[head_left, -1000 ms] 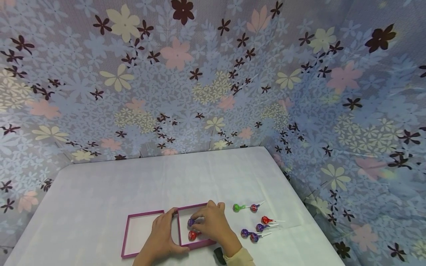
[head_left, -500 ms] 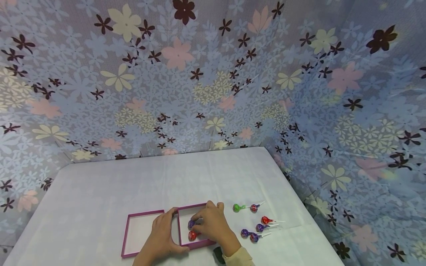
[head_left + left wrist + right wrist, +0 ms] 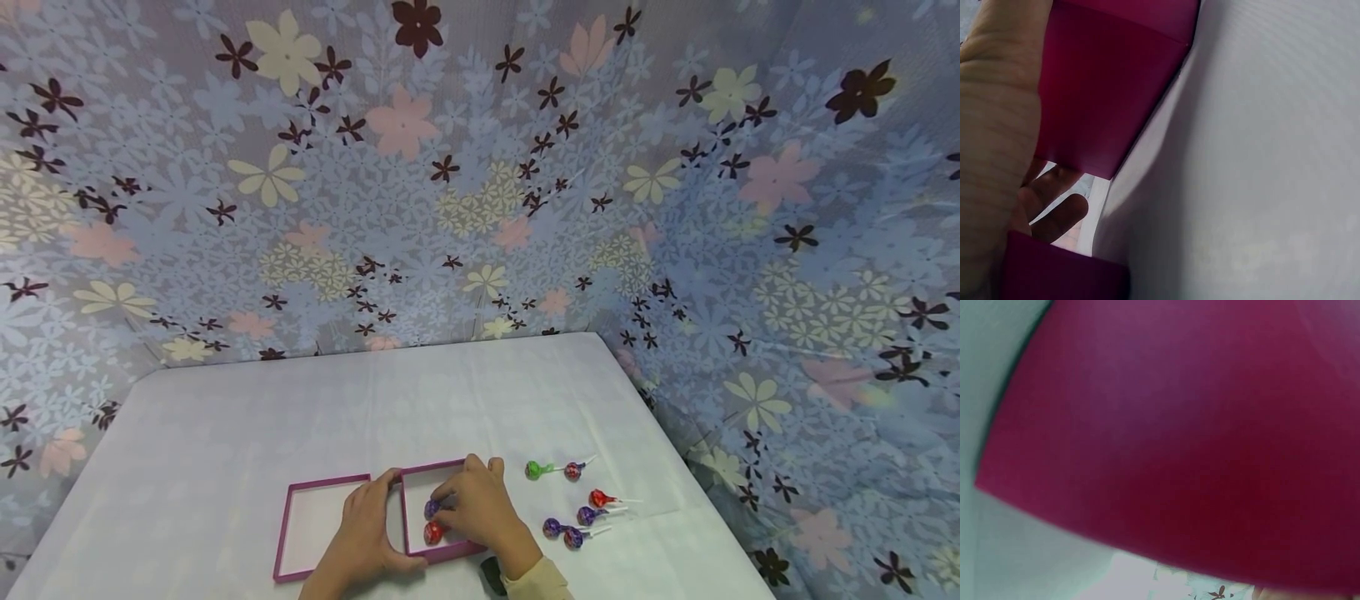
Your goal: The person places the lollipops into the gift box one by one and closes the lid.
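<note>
My right hand [image 3: 482, 504] reaches into the right-hand pink-edged box [image 3: 442, 554], pinching a purple-wrapped lollipop [image 3: 432, 509] between thumb and fingertips. Just below it inside the box lies a red lollipop [image 3: 432, 532], its stick end hidden under the hand. My left hand [image 3: 362, 533] rests along this box's left wall, fingers toward the far corner and thumb by the near corner. In the left wrist view, its loosely extended fingers [image 3: 1063, 219] show in the gap between two magenta walls. A magenta box wall [image 3: 1179, 437] fills most of the right wrist view.
Left of the left hand lies a shallow pink-edged tray or lid [image 3: 281, 533]. Right of the box, several lollipops are scattered, among them a green one [image 3: 533, 470], a red one [image 3: 597, 498] and a purple one [image 3: 552, 527]. A dark object [image 3: 492, 576] sits by the right wrist.
Almost nothing differs: both hands keep their places, and the right hand still pinches the purple lollipop in the box. The head view shifts very slightly.
</note>
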Action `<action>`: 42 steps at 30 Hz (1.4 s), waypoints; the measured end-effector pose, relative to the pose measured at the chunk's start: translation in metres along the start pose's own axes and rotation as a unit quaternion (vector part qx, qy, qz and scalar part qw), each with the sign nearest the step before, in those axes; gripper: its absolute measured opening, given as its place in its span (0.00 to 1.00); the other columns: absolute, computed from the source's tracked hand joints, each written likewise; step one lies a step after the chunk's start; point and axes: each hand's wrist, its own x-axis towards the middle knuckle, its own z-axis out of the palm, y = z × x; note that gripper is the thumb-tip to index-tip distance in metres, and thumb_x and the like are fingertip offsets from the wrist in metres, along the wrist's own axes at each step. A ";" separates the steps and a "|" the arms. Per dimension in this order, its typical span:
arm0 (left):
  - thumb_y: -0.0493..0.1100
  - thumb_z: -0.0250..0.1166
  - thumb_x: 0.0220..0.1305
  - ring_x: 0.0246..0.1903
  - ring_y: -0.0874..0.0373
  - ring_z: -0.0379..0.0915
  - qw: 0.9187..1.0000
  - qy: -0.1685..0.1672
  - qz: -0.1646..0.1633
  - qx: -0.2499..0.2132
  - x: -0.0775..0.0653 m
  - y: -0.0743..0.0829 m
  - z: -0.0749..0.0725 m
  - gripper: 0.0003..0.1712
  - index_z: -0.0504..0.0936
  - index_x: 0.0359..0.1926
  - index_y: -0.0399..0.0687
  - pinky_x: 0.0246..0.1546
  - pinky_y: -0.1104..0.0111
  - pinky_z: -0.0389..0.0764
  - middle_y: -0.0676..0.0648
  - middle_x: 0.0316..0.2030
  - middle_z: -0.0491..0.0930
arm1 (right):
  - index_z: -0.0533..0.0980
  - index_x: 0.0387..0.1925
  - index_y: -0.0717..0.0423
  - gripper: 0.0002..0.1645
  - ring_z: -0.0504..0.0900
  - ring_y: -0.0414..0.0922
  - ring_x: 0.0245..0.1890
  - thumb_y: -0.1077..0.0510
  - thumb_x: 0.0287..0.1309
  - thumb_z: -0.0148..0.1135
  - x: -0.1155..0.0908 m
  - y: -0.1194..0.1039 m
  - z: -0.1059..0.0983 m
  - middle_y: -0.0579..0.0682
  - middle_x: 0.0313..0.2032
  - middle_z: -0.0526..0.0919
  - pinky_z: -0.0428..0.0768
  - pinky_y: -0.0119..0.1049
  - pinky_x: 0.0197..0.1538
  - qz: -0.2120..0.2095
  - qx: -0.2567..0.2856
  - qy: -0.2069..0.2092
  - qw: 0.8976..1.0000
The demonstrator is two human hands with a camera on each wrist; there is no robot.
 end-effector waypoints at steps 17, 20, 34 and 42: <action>0.75 0.82 0.19 0.65 0.42 0.64 0.999 0.023 0.025 0.010 0.000 -0.003 -0.002 0.80 0.60 0.72 0.41 0.71 0.43 0.57 0.43 0.65 0.71 | 0.89 0.35 0.34 0.16 0.62 0.35 0.32 0.46 0.37 0.82 0.003 -0.004 -0.004 0.28 0.32 0.87 0.56 0.42 0.42 -0.002 0.013 -0.006 1.000; 0.74 0.82 0.18 0.64 0.42 0.64 0.999 0.021 0.023 0.012 0.000 -0.003 -0.003 0.80 0.61 0.72 0.41 0.71 0.44 0.58 0.43 0.65 0.71 | 0.89 0.35 0.35 0.16 0.63 0.34 0.32 0.46 0.38 0.82 0.002 -0.005 -0.006 0.29 0.32 0.88 0.56 0.43 0.42 -0.002 0.024 -0.008 1.000; 0.73 0.84 0.17 0.67 0.40 0.60 1.000 0.012 -0.003 0.005 0.001 -0.002 -0.001 0.80 0.60 0.73 0.46 0.70 0.43 0.60 0.44 0.66 0.70 | 0.89 0.37 0.39 0.13 0.63 0.37 0.31 0.49 0.47 0.80 -0.011 0.019 -0.033 0.38 0.28 0.82 0.49 0.46 0.44 0.035 0.181 0.004 0.983; 0.74 0.84 0.16 0.66 0.38 0.61 1.000 0.015 -0.007 0.010 0.001 -0.001 -0.002 0.81 0.60 0.73 0.44 0.70 0.42 0.60 0.42 0.65 0.70 | 0.89 0.36 0.37 0.12 0.65 0.40 0.29 0.52 0.46 0.81 -0.029 0.046 -0.048 0.39 0.27 0.82 0.54 0.43 0.43 0.094 0.222 0.036 0.970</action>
